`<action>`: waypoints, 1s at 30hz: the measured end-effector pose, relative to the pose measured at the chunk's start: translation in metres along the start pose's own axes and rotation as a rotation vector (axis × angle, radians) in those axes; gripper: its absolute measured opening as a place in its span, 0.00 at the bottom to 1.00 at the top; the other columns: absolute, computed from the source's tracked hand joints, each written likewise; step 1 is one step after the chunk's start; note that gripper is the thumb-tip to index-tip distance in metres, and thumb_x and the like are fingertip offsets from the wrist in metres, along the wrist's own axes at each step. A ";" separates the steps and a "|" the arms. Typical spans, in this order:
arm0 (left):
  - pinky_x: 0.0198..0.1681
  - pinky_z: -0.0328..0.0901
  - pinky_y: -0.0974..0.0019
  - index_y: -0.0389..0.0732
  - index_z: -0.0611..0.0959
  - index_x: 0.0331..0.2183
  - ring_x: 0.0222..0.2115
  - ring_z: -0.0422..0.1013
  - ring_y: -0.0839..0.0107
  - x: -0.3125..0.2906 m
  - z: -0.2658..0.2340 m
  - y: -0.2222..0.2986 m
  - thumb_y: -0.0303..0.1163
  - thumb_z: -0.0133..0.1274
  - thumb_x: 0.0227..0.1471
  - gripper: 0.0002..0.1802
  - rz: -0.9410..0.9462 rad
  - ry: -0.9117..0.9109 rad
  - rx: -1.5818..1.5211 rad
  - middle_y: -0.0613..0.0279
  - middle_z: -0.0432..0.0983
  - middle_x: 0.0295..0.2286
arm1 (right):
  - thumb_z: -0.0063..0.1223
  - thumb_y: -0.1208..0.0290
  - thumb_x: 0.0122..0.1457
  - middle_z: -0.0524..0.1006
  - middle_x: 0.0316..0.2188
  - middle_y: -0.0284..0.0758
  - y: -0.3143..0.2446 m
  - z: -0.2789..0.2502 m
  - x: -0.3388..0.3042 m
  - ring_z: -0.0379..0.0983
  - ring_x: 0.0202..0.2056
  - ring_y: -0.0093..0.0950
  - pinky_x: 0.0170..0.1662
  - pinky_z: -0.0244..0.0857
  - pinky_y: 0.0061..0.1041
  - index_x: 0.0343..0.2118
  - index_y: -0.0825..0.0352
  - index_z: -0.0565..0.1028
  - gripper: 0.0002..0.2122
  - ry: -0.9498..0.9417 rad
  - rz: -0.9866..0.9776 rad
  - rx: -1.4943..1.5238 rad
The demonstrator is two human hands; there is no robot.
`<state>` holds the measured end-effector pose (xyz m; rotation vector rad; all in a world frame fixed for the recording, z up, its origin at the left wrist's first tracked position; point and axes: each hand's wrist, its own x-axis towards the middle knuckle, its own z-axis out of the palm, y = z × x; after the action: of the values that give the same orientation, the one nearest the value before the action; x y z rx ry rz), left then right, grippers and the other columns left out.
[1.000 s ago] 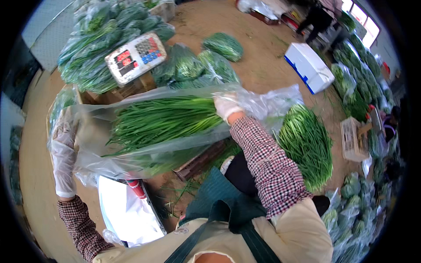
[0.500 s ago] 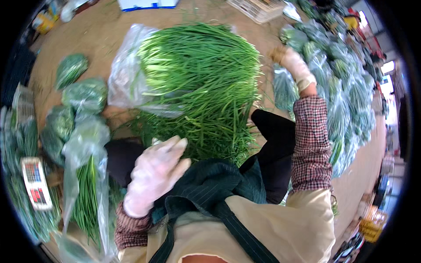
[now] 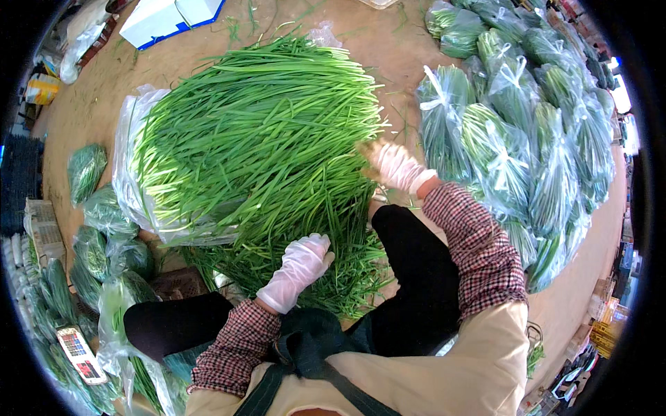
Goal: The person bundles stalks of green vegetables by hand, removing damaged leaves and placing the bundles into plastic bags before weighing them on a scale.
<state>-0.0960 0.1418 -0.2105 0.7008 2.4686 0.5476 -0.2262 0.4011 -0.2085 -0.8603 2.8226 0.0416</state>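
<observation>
A broad heap of long green garlic chives (image 3: 270, 132) lies in front of me, partly on a clear plastic sheet (image 3: 128, 173) that shows along its left side. My left hand (image 3: 300, 272), in a whitish thin glove, is at the heap's near edge over loose chives (image 3: 347, 284); its fingers are curled together, and whatever they hold is hidden. At the heap's right edge is my gloved right hand (image 3: 399, 166), its orange-tinted fingertips smeared by motion against the stalk ends.
Tied clear bags of greens (image 3: 503, 132) crowd the right side. More bagged greens (image 3: 107, 211) lie at the left, near a white scale-like device with a keypad (image 3: 82, 355). A white and blue box (image 3: 170, 21) stands at the far left. My knees flank the loose chives.
My right hand has come back from the bags on the right to the heap's right edge. My left hand has moved forward and right, its fingers now curled. The view has shifted.
</observation>
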 end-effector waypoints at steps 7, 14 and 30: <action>0.53 0.55 0.44 0.48 0.68 0.54 0.52 0.61 0.52 0.048 0.023 0.008 0.41 0.56 0.46 0.32 0.187 0.085 0.020 0.58 0.65 0.52 | 0.61 0.44 0.41 0.60 0.57 0.48 -0.012 0.068 0.024 0.58 0.57 0.42 0.58 0.54 0.36 0.61 0.74 0.52 0.50 -0.059 -0.028 0.024; 0.55 0.54 0.45 0.50 0.63 0.58 0.49 0.64 0.53 0.017 0.095 0.002 0.45 0.55 0.47 0.38 0.137 -0.482 0.268 0.56 0.64 0.51 | 0.64 0.43 0.37 0.63 0.53 0.44 -0.018 0.057 0.043 0.60 0.54 0.40 0.55 0.55 0.48 0.58 0.70 0.58 0.48 -0.410 0.033 0.008; 0.55 0.56 0.51 0.48 0.64 0.58 0.51 0.63 0.57 -0.002 0.038 0.028 0.45 0.53 0.49 0.35 0.303 0.069 -0.345 0.55 0.65 0.52 | 0.50 0.66 0.49 0.70 0.25 0.35 -0.022 0.085 0.021 0.71 0.28 0.31 0.35 0.64 0.30 0.31 0.64 0.71 0.09 -0.011 -0.209 -0.194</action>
<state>-0.0624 0.1712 -0.2260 0.9272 2.2551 1.0967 -0.2164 0.3784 -0.2951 -1.1885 2.7348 0.2928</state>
